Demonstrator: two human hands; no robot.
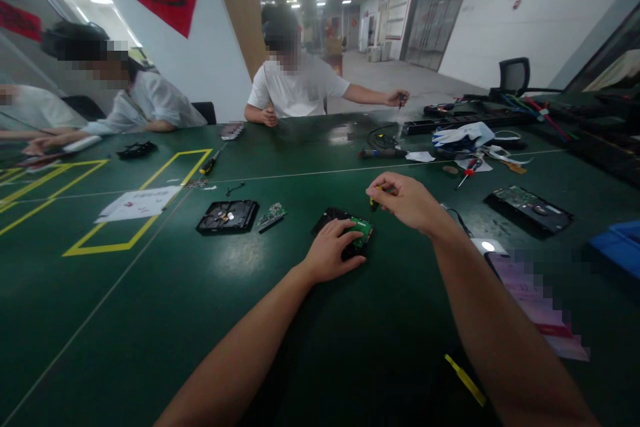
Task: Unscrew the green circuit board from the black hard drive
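Dark and flat, a hard drive (327, 215) with a green circuit board (361, 232) lies on the green table in front of me. My left hand (334, 250) rests over it and grips it, fingers across the board and thumb along the near side, covering much of it. Just above the drive's right corner, my right hand (395, 197) pinches a small yellow-and-black screwdriver (373, 200) pointing down. Whether its tip touches the drive is hard to tell. To the left sit a black fan-like part (227, 216) and a loose circuit board (273, 215).
Another hard drive (530, 208) and a blue bin (617, 247) are at the right. A red screwdriver (469, 173) lies near white gloves (463, 137); a yellow strip (465, 380) is near me. A co-worker in white (297, 87) sits opposite, others at the left. Another screwdriver (209, 163) lies left.
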